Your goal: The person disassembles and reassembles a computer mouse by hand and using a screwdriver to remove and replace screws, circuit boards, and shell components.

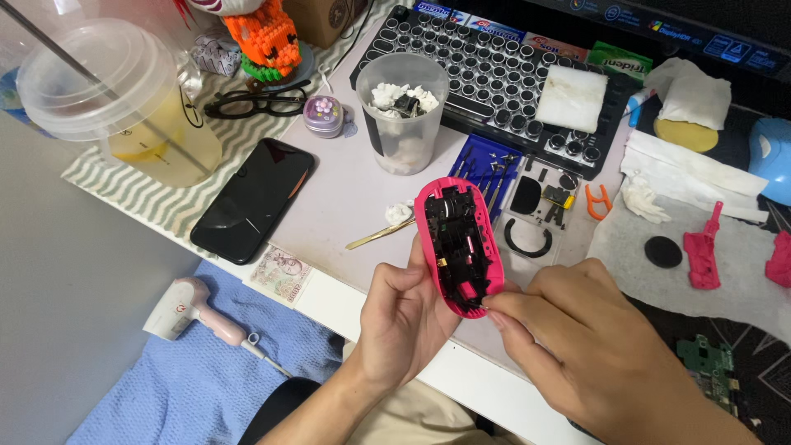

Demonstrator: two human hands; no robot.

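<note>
Hands (494, 330) grip pink mouse shell (459, 245); lower edge hidden by fingertips.

White table (346, 206), crowded. 12 o'clock: black round-key keyboard (486, 74), translucent cup (404, 111) of white wads in front. 10 o'clock: zigzag mat (156, 202) under a lidded drink cup (124, 99), glasses (255, 103), black phone (254, 200). Centre: blue tool tray (486, 165), gold pick (379, 235) (cotton wad beside it). 3 o'clock: paper towel (700, 272) with pink parts (703, 251), black disc (662, 251).
</note>
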